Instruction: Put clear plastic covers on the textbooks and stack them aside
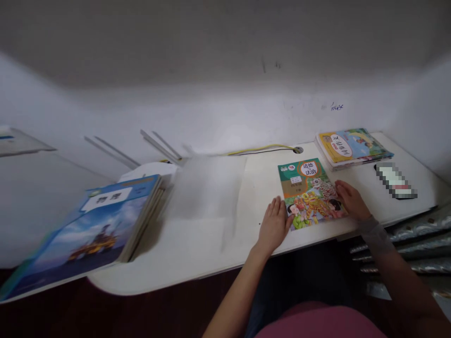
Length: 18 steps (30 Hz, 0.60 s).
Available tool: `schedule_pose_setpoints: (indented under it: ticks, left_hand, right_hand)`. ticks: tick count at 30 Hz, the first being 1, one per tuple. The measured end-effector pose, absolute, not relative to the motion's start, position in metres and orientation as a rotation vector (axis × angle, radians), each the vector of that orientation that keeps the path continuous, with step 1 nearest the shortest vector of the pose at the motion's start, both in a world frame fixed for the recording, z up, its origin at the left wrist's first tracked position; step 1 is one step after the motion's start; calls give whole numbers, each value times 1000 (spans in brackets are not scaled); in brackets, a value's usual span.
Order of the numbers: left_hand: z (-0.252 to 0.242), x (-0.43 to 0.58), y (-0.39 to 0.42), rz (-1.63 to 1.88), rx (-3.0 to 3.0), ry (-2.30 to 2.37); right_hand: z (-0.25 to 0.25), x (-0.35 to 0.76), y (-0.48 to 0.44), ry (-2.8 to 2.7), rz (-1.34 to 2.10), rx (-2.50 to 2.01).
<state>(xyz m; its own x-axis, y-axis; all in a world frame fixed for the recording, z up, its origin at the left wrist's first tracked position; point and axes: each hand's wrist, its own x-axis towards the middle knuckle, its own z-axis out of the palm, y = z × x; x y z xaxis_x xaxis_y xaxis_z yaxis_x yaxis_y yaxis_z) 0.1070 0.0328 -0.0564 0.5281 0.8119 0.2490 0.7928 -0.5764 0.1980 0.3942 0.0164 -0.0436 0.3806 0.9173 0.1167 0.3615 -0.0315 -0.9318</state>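
A textbook (310, 195) with a green and orange cover and lion-dance drawings lies flat near the desk's front edge. My left hand (274, 223) rests at its lower left side, fingers stretched out flat and the thumb touching the cover's edge. On the opposite side, my right hand (352, 201) is against the book's right edge, its fingers extended and not wrapped round it. Part of that right edge is hidden by the fingers. Neither hand grips the book.
A stack of books (352, 148) with a yellow and blue cover sits at the back right. Nearer is a phone (394, 180), its screen blurred out. Another stack (102, 230), topped by a blue textbook, stands left on the white desk (197, 244). A yellow cable (262, 149) runs along the wall.
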Motion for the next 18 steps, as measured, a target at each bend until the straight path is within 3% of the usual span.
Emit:
schedule_pose_setpoints:
  ticks: [6,18]
  left_hand:
    - [-54,106,34,480,2738,1412]
    - [-55,106,33,486,2748,1418]
  right_hand:
    - [-57,396,10,-1483,401,-1738]
    - [-51,397,8,-1441,485,-1717]
